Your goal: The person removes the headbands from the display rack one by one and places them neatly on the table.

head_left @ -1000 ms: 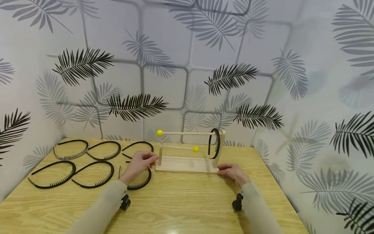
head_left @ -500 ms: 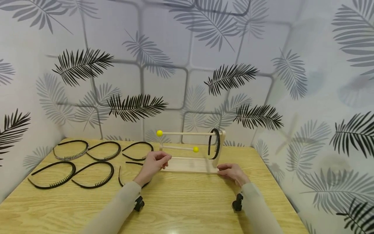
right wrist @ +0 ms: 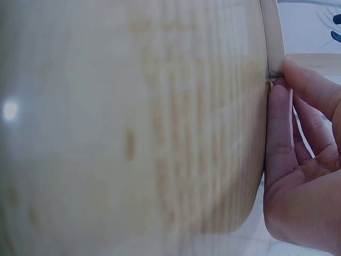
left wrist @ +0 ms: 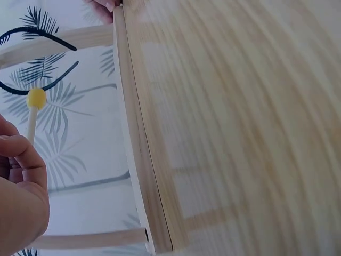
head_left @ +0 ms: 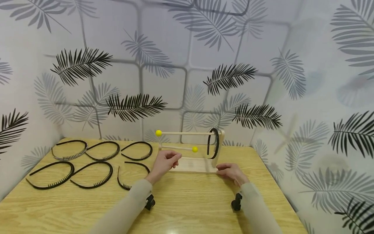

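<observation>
A wooden stand (head_left: 194, 165) carries two rods, each with a yellow ball on its end. One black toothed headband (head_left: 217, 143) hangs on the upper rod near the right post. My left hand (head_left: 166, 161) is in front of the stand's base, fingers loosely curled and holding nothing visible. In the left wrist view the lower rod's yellow ball (left wrist: 36, 98) shows just beyond those fingers. My right hand (head_left: 232, 173) pinches the right end of the base; in the right wrist view its thumb (right wrist: 311, 85) lies on the base edge.
On the left of the wooden table (head_left: 187, 204) lie several black headbands, such as a back one (head_left: 140, 158) and a front one (head_left: 99, 186). One front headband (head_left: 124, 187) is partly hidden by my left arm. A leaf-patterned backdrop (head_left: 163, 84) stands behind.
My left hand has moved right, from the stand's left post to in front of its base. My right hand stays at the right end; the stand and headbands have not visibly moved.
</observation>
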{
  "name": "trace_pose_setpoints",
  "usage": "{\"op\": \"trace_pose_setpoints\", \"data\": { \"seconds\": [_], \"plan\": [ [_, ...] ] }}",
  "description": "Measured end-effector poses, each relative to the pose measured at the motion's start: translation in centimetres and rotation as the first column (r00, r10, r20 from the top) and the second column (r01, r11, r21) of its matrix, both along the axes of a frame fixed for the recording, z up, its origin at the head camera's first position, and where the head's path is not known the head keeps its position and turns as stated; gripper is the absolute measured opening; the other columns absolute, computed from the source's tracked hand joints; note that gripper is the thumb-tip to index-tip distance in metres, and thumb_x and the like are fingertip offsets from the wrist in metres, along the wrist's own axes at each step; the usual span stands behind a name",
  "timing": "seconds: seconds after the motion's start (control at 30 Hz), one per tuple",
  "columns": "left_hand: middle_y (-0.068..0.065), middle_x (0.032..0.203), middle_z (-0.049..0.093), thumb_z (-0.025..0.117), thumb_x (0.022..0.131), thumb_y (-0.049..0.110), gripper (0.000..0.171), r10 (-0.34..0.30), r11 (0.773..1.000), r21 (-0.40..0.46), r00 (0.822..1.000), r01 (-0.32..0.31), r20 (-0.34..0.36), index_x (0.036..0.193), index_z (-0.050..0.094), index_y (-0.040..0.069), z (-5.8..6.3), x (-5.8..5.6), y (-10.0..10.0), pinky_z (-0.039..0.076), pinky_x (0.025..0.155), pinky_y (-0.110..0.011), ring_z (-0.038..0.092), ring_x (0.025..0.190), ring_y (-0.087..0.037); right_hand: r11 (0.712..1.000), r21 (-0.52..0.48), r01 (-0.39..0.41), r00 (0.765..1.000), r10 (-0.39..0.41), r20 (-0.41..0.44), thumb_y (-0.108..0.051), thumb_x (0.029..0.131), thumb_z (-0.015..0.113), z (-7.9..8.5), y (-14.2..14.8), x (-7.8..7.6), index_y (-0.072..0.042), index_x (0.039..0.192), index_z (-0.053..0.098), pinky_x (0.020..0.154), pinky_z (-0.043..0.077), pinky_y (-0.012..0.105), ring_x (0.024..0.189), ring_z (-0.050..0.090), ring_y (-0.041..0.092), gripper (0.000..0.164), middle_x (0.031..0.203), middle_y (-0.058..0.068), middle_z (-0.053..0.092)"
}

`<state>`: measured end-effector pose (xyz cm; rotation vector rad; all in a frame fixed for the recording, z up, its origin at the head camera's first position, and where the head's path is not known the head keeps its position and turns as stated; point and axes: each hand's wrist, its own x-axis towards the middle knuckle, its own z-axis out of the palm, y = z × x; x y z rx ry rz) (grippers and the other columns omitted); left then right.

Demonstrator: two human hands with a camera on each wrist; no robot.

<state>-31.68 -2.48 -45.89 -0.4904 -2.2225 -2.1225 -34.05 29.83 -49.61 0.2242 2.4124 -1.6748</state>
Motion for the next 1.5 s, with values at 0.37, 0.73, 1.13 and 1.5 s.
{"op": "trace_pose_setpoints", "data": {
  "seconds": [0.37, 0.73, 1.13, 1.5],
  "plan": [
    [-0.001, 0.066, 0.062, 0.066, 0.095, 0.018, 0.016, 0.001, 0.999, 0.034, 0.999, 0.000, -0.032, 0.095, 0.073, 0.004, 0.8, -0.6, 2.7, 0.046, 0.053, -0.022, 0.056, 0.057, -0.011, 1.000, -0.014, 0.009, 1.000, -0.009, -0.003, -0.003, 0.086, 0.073, 0.4, 0.1, -0.4, 0.003, 0.120, 0.067, 0.079, 0.057, 0.024, 0.084, 0.067, 0.006, 0.035, 0.114, 0.011, 0.070],
    [-0.018, 0.086, 0.071, 0.066, 0.095, 0.018, 0.020, 0.009, 0.997, 0.083, 1.000, -0.006, -0.029, 0.104, 0.073, 0.002, 1.0, -1.0, 5.3, 0.053, 0.061, -0.031, 0.066, 0.071, -0.021, 1.000, -0.002, -0.001, 1.000, 0.001, -0.001, -0.005, 0.086, 0.074, 0.2, 0.2, -0.3, 0.003, 0.121, 0.066, 0.080, 0.057, 0.025, 0.084, 0.067, 0.005, 0.037, 0.119, 0.013, 0.068],
    [-0.015, 0.106, 0.073, 0.067, 0.095, 0.018, 0.024, -0.022, 0.999, 0.023, 0.999, 0.023, -0.033, 0.115, 0.072, 0.006, 1.5, -0.7, 8.2, 0.056, 0.086, -0.041, 0.069, 0.092, -0.020, 1.000, -0.001, 0.011, 1.000, -0.011, -0.012, -0.004, 0.085, 0.074, -0.3, 0.5, -0.3, 0.002, 0.118, 0.068, 0.078, 0.056, 0.023, 0.084, 0.066, 0.004, 0.034, 0.113, 0.009, 0.070],
    [-0.016, 0.117, 0.070, 0.069, 0.093, 0.017, 0.039, -0.012, 0.999, 0.034, 1.000, 0.013, -0.019, 0.128, 0.063, 0.001, 2.0, -0.8, 10.3, 0.054, 0.092, -0.037, 0.066, 0.108, -0.027, 1.000, 0.000, 0.000, 1.000, 0.000, -0.025, -0.004, 0.085, 0.074, -0.2, 0.2, -0.2, 0.003, 0.119, 0.068, 0.081, 0.056, 0.025, 0.087, 0.066, 0.006, 0.035, 0.112, 0.009, 0.071]
  ]
}}
